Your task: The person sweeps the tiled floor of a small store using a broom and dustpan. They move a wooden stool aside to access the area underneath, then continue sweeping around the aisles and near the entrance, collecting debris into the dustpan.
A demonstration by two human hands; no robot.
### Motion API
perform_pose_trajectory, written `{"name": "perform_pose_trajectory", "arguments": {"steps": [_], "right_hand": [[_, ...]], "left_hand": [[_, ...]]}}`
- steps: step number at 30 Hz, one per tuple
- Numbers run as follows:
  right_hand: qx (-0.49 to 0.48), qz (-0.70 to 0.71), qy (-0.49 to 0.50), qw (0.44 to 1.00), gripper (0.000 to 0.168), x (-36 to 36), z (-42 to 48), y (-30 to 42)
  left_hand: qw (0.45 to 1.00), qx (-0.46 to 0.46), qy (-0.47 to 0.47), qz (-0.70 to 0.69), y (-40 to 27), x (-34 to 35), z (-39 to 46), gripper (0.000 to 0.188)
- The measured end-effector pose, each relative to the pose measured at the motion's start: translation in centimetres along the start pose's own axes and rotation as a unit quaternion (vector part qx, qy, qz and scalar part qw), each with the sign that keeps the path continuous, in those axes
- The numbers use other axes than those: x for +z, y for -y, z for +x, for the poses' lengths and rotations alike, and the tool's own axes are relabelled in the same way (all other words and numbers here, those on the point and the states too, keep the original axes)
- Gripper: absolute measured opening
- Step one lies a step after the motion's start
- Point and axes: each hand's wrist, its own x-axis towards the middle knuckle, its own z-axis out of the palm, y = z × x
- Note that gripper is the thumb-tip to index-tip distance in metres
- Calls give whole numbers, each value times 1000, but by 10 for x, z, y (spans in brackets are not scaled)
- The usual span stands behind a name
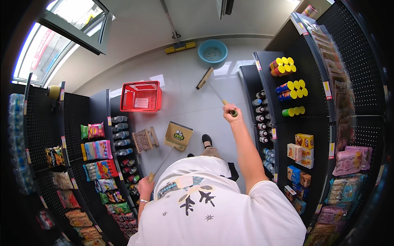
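Observation:
My right hand (232,113) grips the handle of a broom (204,78), its arm stretched out ahead of me. The broom's bristled head is at the floor, just short of a blue basin (212,51). Low at my left side, my left hand (145,186) is closed around the handle of a long-handled dustpan (178,136). The tan dustpan is ahead of my feet, with a printed patch on its inside. A small wooden stool with a woven seat (142,140) stands to the left of the dustpan.
A red plastic shopping basket (141,96) is on the tiled floor. Against the far wall leans a mop with a yellow sponge head (180,47). Shelves with snack bags (96,150) line my left; shelves with canisters (291,89) and boxes (301,150) line my right. An opened window (77,27) juts in at upper left.

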Motion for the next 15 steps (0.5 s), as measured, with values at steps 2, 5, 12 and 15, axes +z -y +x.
{"name": "perform_pose_trajectory", "arguments": {"steps": [2,5,12,15], "right_hand": [[-27,25,7,999,26,-5,2,6],[-114,44,-13,992,27,-31,-20,25],[-1,-126,-34,991,27,-6,-96,34],[-61,-343,-122,929,16,0,-86,73]], "left_hand": [[1000,9,1,6,1,1,0,35],[1000,10,-19,12,0,5,-5,35],[999,-24,13,22,-29,-3,-8,35],[999,3,-6,34,-33,-8,-2,34]]}}
